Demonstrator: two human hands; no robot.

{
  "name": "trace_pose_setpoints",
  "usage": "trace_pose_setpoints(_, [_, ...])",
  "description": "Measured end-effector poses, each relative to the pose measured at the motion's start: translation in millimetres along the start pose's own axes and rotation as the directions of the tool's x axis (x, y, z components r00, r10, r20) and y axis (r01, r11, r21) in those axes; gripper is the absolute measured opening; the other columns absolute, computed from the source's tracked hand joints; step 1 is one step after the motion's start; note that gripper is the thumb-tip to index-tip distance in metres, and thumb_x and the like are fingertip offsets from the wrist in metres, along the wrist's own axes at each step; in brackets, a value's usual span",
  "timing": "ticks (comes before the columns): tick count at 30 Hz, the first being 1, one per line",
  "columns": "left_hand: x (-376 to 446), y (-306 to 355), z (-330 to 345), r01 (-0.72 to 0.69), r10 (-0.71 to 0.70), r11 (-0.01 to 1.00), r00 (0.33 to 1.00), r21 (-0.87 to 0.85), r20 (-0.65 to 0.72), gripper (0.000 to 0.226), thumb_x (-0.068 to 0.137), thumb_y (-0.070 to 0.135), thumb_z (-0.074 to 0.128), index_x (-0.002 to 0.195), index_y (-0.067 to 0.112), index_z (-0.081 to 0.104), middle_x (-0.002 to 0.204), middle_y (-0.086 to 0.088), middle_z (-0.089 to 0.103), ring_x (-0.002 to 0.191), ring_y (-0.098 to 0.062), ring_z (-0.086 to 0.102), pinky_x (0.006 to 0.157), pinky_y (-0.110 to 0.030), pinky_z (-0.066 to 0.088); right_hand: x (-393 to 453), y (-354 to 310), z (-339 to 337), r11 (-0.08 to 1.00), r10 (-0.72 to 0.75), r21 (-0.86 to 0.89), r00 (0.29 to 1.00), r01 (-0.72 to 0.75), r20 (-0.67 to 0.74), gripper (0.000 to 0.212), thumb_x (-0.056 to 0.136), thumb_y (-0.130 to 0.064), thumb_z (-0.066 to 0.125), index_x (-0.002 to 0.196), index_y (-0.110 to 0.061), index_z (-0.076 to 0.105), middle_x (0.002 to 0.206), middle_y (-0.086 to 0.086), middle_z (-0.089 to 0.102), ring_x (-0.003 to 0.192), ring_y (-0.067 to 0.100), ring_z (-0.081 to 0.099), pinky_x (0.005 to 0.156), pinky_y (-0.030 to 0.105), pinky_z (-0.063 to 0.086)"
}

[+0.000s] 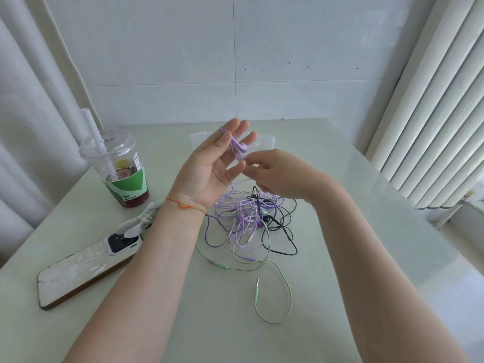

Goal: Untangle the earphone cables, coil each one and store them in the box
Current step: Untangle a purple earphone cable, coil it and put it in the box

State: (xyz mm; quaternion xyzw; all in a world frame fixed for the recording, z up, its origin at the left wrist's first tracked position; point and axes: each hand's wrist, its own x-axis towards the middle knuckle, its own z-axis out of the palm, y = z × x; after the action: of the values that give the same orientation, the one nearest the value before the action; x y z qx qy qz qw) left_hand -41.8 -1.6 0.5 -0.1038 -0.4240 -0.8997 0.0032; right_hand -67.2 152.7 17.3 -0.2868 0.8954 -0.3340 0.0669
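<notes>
White tiled walls and long pale curtains close in a pale green table (340, 231) that fills the lower scene. At far left on the table stands a clear plastic cup (119, 166) with a domed lid, a white straw and a green sleeve, dark red drink at its bottom. Nearer, a phone (78, 271) in a white textured case lies flat and slantwise, with a white claw hair clip (137, 222) resting at its far end. To the right of these, the left hand (209, 169) is raised palm up above the table, fingers spread and nearly straight, a thin orange-red bracelet (186, 204) on its wrist. Purple cable is wound around its far fingers, and the purple earbuds (239, 150) hang across them. Behind the hand, at the far middle of the table, the rim of a clear box (264, 140) shows, mostly hidden by the fingers. Just right of the left hand, the right hand (275, 174) has its fingers curled inward toward the earbuds, seemingly pinching the purple cable; the exact contact is hard to make out. Below both hands, on the middle of the table, lies the tangle of earphone cables (248, 218): lilac, darker purple and black strands knotted together. A pale green cable (285, 284) loops out toward the near edge, its plug lying free.
</notes>
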Motion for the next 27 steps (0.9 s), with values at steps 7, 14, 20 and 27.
trace_pose_setpoints(7, [6,-9,-6,-0.061,0.100,0.966,0.984,0.253,-0.145,0.019,0.099,0.013,0.050,0.107,0.017,0.066,0.111,-0.001,0.070,0.104,-0.018,0.069,0.055,-0.023,0.054,0,-2,6,0.997,0.061,-0.047,0.995,-0.058,0.078,0.019,0.099,-0.032,0.048,0.103,-0.023,0.065,0.058,-0.003,0.060,0.038,0.009,0.050,0.048,0.019,0.043])
trace_pose_setpoints(14, [5,-11,-14,0.020,0.107,0.667,0.987,0.745,-0.122,0.018,0.096,0.011,0.055,0.094,0.018,0.071,0.068,0.011,0.069,0.063,-0.002,0.058,0.049,-0.019,0.040,-4,-3,-9,0.999,0.011,-0.031,0.991,-0.016,-0.135,0.012,0.088,-0.027,0.062,0.081,-0.018,0.067,0.055,-0.005,0.060,0.047,0.012,0.054,0.055,0.028,0.050])
trace_pose_setpoints(20, [1,-7,-5,0.192,-0.220,0.823,0.975,0.534,-0.011,0.034,0.100,0.020,0.045,0.077,0.016,0.068,0.064,0.000,0.047,0.064,-0.015,0.052,0.040,-0.021,0.038,-4,2,-17,0.999,-0.009,0.049,0.963,0.023,-0.270,0.012,0.085,-0.030,0.067,0.078,-0.020,0.067,0.061,-0.004,0.052,0.053,0.009,0.043,0.053,0.023,0.035])
trace_pose_setpoints(27, [-1,-7,-1,0.241,-0.308,0.875,0.946,0.419,0.099,0.033,0.101,0.030,0.042,0.074,0.015,0.054,0.065,0.000,0.038,0.059,-0.014,0.047,0.042,-0.020,0.034,-2,7,-18,0.979,-0.024,0.181,0.941,0.090,-0.338,0.007,0.086,-0.022,0.070,0.082,-0.017,0.069,0.076,0.016,0.066,0.059,0.013,0.054,0.060,0.026,0.042])
